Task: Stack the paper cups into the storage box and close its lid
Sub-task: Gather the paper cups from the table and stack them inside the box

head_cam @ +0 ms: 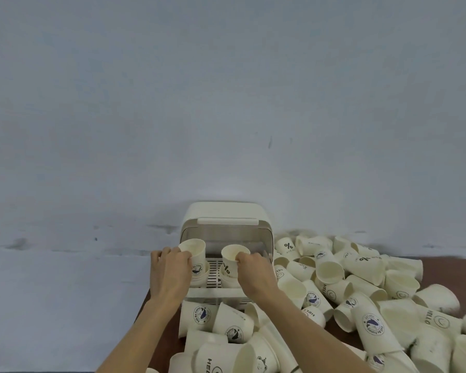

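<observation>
Against pale wall (226,90), brown table (441,270)

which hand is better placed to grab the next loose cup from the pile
Right, probably. The right hand is nearer the big pile of loose cups beside the storage box. The left hand holds its cup on the far side.

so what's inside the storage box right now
Two short stacks of paper cups on its slatted tray: the left hand holds the whale-print stack, the right hand the percent-print one. Both hands hide the stack bottoms.
</observation>
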`<state>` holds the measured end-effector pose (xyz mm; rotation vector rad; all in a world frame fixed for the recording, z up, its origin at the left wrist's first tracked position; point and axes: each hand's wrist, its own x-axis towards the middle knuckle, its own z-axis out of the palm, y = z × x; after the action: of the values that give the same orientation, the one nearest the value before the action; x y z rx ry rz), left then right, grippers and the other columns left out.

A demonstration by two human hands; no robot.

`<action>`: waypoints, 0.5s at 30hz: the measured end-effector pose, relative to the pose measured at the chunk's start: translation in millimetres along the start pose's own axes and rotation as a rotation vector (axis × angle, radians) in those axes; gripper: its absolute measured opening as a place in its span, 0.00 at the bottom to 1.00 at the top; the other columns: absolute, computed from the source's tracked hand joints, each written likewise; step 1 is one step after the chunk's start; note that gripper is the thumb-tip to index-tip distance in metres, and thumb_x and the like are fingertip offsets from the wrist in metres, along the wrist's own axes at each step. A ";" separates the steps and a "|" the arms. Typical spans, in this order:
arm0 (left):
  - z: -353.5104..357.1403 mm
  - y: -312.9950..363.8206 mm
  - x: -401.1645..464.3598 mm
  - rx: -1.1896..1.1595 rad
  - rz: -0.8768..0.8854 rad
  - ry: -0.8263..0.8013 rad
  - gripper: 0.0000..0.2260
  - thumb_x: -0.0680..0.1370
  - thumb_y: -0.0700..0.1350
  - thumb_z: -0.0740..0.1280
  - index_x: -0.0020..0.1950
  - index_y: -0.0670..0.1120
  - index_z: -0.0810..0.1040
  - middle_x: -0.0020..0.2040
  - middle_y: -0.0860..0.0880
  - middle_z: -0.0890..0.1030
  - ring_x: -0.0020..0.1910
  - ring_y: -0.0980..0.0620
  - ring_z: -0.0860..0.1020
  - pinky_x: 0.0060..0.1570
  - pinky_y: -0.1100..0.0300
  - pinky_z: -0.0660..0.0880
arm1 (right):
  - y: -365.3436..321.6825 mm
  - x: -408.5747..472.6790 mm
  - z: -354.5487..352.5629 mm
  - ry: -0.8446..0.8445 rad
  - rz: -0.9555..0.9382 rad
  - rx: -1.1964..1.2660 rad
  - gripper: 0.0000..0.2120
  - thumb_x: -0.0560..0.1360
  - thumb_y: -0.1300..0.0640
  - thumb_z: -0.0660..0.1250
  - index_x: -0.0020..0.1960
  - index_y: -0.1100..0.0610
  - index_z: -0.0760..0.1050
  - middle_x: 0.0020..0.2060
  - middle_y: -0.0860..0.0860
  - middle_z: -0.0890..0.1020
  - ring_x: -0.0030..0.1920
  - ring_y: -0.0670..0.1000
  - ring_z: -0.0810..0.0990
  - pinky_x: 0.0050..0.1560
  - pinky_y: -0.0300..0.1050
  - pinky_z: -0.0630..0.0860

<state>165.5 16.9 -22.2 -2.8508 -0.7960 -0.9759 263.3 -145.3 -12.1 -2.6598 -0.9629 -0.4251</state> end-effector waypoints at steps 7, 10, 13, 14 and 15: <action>19.2 -3.5 -12.9 0.026 0.042 -0.128 0.12 0.80 0.46 0.58 0.51 0.53 0.83 0.47 0.53 0.81 0.48 0.52 0.74 0.55 0.56 0.64 | -0.8 -5.2 9.2 -0.126 0.011 -0.023 0.13 0.77 0.66 0.57 0.58 0.62 0.74 0.53 0.59 0.78 0.52 0.60 0.78 0.47 0.49 0.74; 22.1 -1.6 -18.4 0.051 0.060 -0.203 0.12 0.80 0.46 0.57 0.52 0.52 0.80 0.49 0.53 0.80 0.49 0.51 0.74 0.56 0.56 0.64 | -4.7 -9.3 13.2 -0.157 -0.012 -0.036 0.11 0.76 0.67 0.58 0.56 0.62 0.73 0.53 0.58 0.79 0.53 0.59 0.77 0.41 0.47 0.66; 22.6 1.9 -23.3 0.068 0.070 -0.281 0.11 0.79 0.46 0.56 0.57 0.52 0.75 0.54 0.52 0.79 0.54 0.50 0.73 0.57 0.55 0.64 | -5.9 -17.0 21.0 -0.164 -0.043 -0.042 0.11 0.75 0.66 0.59 0.57 0.62 0.71 0.55 0.58 0.77 0.54 0.58 0.75 0.46 0.48 0.67; 22.6 2.7 -25.1 0.073 0.072 -0.304 0.12 0.79 0.47 0.57 0.60 0.52 0.74 0.56 0.51 0.78 0.56 0.50 0.72 0.58 0.54 0.64 | -5.3 -19.6 23.2 -0.166 -0.053 -0.051 0.11 0.75 0.65 0.59 0.57 0.62 0.70 0.55 0.58 0.77 0.55 0.58 0.75 0.49 0.48 0.69; 22.3 3.5 -26.2 0.082 0.077 -0.322 0.14 0.78 0.47 0.57 0.63 0.51 0.72 0.58 0.51 0.77 0.57 0.49 0.72 0.59 0.54 0.64 | -4.6 -21.2 25.1 -0.166 -0.063 -0.058 0.12 0.75 0.65 0.60 0.58 0.62 0.70 0.56 0.58 0.76 0.56 0.58 0.74 0.52 0.49 0.69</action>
<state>162.2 5.9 -54.9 -2.9788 -0.7174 -0.4687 249.2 -145.2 -42.1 -2.7578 -1.1000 -0.2522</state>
